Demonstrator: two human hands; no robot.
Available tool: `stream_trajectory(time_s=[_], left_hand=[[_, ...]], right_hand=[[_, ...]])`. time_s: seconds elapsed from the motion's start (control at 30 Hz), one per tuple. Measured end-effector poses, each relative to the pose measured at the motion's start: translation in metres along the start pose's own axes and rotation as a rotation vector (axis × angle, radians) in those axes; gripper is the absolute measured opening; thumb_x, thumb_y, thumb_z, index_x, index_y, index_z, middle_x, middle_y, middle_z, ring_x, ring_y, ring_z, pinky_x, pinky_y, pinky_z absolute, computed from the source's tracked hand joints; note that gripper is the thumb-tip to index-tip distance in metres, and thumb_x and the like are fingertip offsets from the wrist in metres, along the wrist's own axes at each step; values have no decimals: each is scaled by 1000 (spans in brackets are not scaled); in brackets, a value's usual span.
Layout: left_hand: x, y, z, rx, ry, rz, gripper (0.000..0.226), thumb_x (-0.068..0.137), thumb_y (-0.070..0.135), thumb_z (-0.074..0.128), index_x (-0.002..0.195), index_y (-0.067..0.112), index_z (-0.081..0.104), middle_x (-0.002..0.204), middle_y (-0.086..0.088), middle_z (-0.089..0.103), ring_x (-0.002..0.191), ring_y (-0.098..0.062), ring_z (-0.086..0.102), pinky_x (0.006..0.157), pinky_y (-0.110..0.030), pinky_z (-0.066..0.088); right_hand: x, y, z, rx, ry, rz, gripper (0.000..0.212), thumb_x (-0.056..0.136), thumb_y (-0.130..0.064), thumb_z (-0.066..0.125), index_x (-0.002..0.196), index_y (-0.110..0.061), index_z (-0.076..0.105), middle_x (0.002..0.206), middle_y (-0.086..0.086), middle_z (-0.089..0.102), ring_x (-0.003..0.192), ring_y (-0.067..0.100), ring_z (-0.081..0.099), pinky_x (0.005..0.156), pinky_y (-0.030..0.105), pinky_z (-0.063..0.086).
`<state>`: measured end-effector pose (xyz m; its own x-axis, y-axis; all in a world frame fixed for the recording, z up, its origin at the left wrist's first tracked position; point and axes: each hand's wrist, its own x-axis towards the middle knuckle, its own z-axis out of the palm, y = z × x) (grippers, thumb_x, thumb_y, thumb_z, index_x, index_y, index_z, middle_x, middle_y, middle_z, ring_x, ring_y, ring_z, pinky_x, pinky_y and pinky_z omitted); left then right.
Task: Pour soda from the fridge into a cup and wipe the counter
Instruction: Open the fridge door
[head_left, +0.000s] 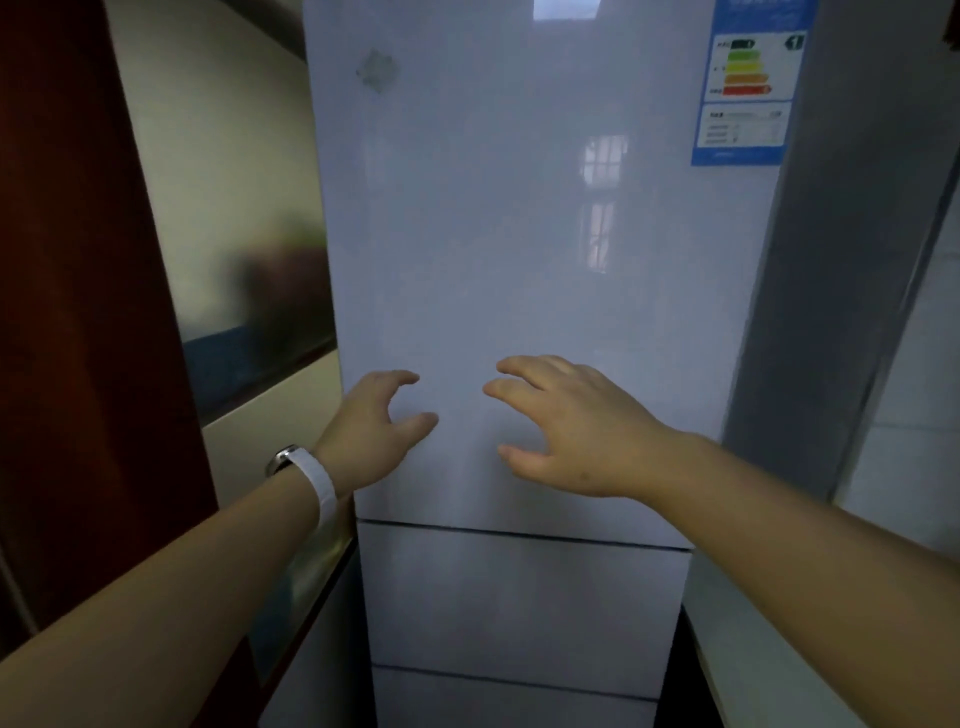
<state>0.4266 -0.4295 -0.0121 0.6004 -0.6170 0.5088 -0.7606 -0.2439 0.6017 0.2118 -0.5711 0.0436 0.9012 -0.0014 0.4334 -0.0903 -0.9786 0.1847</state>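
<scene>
Glossy white panelling is facing both hands, and it is looking slick and stiff, giving no visible handle to hook. Nearest, the left hand (376, 428), wearing a white wristband (317, 480), is hovering with fingers loosely curled and spread, holding nothing; whether its tips are touching the surface I cannot tell. Just to its right, the right hand (566, 426) is reaching likewise, fingers relaxed and empty. Directly beyond both hands the fridge (519, 234) upper door is standing closed, so the soda is presumably sitting hidden inside. A door like this is likely swinging heavily against its seal, so taking hold at a side edge seems wisest. Far above the right hand an energy label (750, 83) is showing.
</scene>
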Motion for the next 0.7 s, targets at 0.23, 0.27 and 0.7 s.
stream_trajectory(time_s=[0.23,0.27,0.7], left_hand=[[59,-47,15,-229,249,-329,64,83,34,68,138,18,41,143,-9,40,128,-30,44,103,-49,43],[67,-54,15,-212,288,-363,69,81,34,69,141,16,38,145,-10,37,129,-31,42,105,-51,42],[122,-111,34,-446,292,-426,110,62,66,74,148,20,23,145,-8,39,127,-31,46,102,-54,43]], right_hand=[[51,6,16,-38,14,-38,62,87,-51,54,142,-23,42,150,4,36,135,25,34,108,41,32],[58,5,19,-39,14,-45,63,87,-52,53,142,-24,42,151,4,36,135,24,34,108,41,32],[129,1,57,-54,7,-90,63,87,-53,52,142,-24,41,152,4,34,135,22,33,107,40,32]])
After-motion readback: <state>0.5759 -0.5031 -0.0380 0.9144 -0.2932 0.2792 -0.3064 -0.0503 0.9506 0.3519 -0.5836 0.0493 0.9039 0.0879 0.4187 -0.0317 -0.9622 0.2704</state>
